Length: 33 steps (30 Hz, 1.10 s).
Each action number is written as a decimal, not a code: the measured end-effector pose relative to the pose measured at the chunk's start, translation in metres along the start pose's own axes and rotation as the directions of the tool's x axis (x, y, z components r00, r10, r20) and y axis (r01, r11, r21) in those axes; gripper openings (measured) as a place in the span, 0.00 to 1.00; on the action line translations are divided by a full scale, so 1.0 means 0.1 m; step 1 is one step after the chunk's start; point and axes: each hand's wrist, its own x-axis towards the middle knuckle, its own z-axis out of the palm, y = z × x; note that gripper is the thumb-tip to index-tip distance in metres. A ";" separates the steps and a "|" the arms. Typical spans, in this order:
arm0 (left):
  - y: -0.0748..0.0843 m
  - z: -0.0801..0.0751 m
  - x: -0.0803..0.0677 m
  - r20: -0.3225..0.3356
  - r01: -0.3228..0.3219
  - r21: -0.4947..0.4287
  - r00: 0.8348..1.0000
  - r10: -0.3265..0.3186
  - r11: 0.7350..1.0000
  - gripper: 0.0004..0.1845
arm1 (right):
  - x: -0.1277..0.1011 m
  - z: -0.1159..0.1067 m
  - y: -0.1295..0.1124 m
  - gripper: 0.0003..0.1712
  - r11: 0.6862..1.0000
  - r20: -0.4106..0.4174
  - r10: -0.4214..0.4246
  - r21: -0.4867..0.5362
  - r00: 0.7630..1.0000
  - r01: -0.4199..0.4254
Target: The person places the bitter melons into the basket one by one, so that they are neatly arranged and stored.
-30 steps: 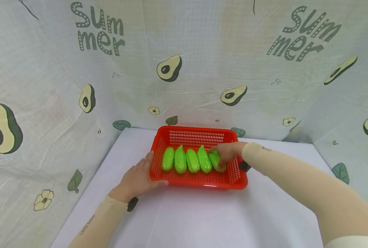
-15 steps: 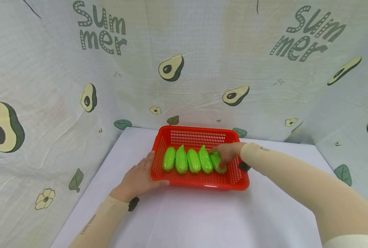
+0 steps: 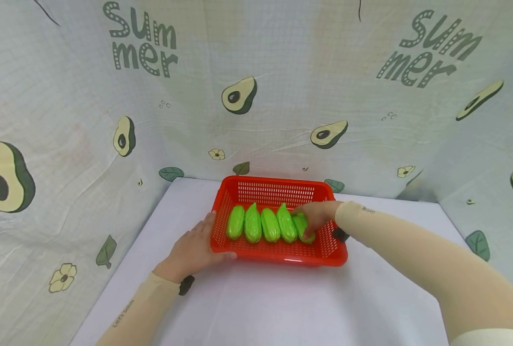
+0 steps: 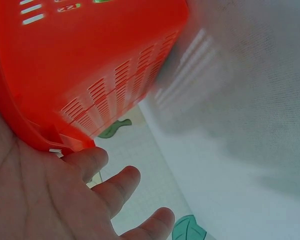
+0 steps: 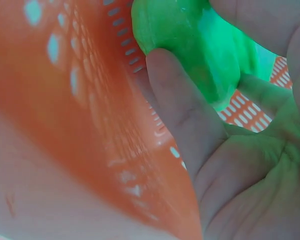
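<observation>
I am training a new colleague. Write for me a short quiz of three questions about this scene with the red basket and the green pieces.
1. True or false: the left hand rests against the left side of the red basket.
2. How many green pieces lie in the basket, counting the one under the right hand?
3. Which piece does the right hand grip? A: the leftmost green piece; B: the middle one; C: the rightmost green piece.

Key: 1 true. 2 five. 3 C; the right wrist view shows fingers curled round it.
</observation>
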 end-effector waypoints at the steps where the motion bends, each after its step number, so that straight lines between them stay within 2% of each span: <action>1: 0.00 0.00 0.00 -0.001 -0.001 0.001 1.000 0.001 1.000 0.71 | 0.00 0.00 0.00 0.48 1.000 -0.002 -0.001 -0.005 1.000 0.001; 27: 0.03 -0.01 -0.02 0.008 -0.005 0.008 1.000 0.005 1.000 0.70 | -0.02 0.02 0.02 0.48 1.000 -0.010 0.011 0.003 1.000 -0.011; 33: 0.03 -0.03 -0.03 0.011 -0.007 0.009 1.000 0.007 1.000 0.71 | -0.05 -0.02 0.01 0.49 0.998 -0.021 -0.039 -0.046 0.999 0.038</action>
